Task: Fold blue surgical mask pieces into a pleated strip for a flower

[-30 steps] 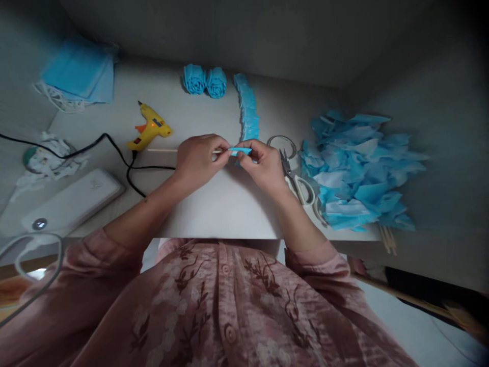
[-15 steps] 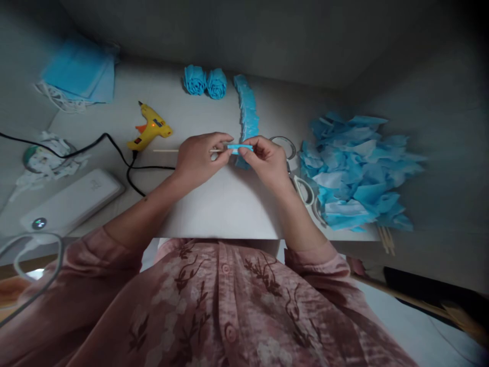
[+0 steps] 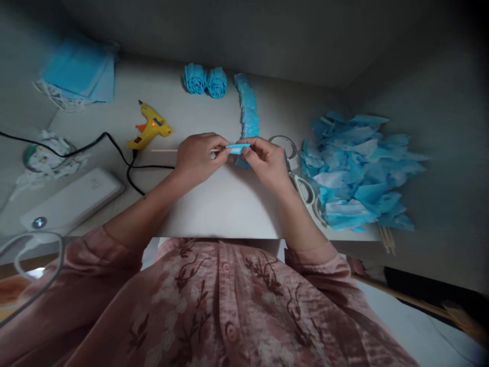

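My left hand [image 3: 200, 158] is closed around a thin wooden stick [image 3: 164, 150], whose far end sticks out to the left. At the stick's right end sits a small folded piece of blue fabric [image 3: 237, 148] with a white patch. My right hand [image 3: 268, 162] pinches this piece between thumb and fingers, and the left fingertips touch its other end. Just beyond my hands a row of overlapping blue petals [image 3: 249, 109] runs away across the table, its near end partly hidden by my fingers. Two blue fabric roses [image 3: 195, 79] stand at the back.
Left lie a yellow glue gun [image 3: 152, 127] with a black cord, a stack of blue face masks [image 3: 78, 71], white scraps [image 3: 49, 153] and a white power bank [image 3: 76, 200]. Right are a tape roll [image 3: 284, 145], scissors [image 3: 304, 189], a blue fabric pile [image 3: 359, 173] and wooden sticks [image 3: 387, 239].
My right fingers have shifted slightly on the blue piece, which now tilts a little up to the right. The stick has slid slightly left; the rest stays put.
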Tool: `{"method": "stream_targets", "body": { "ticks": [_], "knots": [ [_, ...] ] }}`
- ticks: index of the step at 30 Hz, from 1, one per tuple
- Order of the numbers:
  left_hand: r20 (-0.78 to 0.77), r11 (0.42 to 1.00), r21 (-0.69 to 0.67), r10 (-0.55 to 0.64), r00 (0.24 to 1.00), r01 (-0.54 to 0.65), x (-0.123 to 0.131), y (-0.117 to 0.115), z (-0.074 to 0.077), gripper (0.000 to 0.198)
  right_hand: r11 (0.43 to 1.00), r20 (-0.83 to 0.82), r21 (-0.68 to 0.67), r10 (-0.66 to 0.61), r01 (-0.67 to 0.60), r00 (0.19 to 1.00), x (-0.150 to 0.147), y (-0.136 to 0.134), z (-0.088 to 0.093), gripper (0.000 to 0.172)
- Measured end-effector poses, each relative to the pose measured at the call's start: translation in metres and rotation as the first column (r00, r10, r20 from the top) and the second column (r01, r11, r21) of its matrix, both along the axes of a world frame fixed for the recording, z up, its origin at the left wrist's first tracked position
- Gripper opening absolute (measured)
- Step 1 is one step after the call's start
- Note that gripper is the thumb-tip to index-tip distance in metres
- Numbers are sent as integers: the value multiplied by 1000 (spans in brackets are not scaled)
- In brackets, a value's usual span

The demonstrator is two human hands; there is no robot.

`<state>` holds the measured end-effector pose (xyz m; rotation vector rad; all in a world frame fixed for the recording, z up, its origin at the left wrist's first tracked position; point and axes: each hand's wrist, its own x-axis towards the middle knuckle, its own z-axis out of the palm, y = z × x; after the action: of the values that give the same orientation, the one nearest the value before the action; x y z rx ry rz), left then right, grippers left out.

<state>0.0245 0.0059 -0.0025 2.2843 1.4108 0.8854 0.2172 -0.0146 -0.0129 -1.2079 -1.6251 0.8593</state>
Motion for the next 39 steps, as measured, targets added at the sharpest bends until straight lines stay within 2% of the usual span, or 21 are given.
{"method": "stream_targets", "body": {
  "ticks": [7, 11, 18, 22, 27, 32, 36, 39],
  "knots": [
    [-61, 1000, -15, -22, 998, 21, 3, -4, 2, 19, 999, 126, 25, -30, 27, 992, -7, -1, -1, 18],
    [-74, 1000, 7, -21, 997, 21, 4, -5, 3, 17, 999, 111, 28, -23, 20, 994, -7, 0, -3, 13],
    [-72, 999, 34, -34, 997, 36, -1, 0, 3, 17, 991, -29, -78, 104, -106, 994, 4, 3, -3, 22],
    [-43, 999, 29, -22, 999, 23, -4, 2, 3, 17, 990, -118, -101, 84, -96, 989, 9, 4, -2, 28],
    [26, 999, 16, -39, 999, 39, -3, 2, 0, 19, 997, -66, -68, 23, -28, 998, 7, 4, -4, 31],
    [164, 999, -42, -16, 986, 24, -1, 2, -4, 31, 998, -64, -70, 2, -6, 998, 5, 4, -4, 38],
    [163, 996, -63, -50, 985, 61, -1, 1, -1, 26, 996, -82, -81, 14, -20, 997, 6, 5, -3, 36],
    [140, 998, -44, -41, 989, 47, -1, 0, 1, 18, 996, -76, -82, 38, -44, 996, 5, 3, -1, 31]
  ]
}}
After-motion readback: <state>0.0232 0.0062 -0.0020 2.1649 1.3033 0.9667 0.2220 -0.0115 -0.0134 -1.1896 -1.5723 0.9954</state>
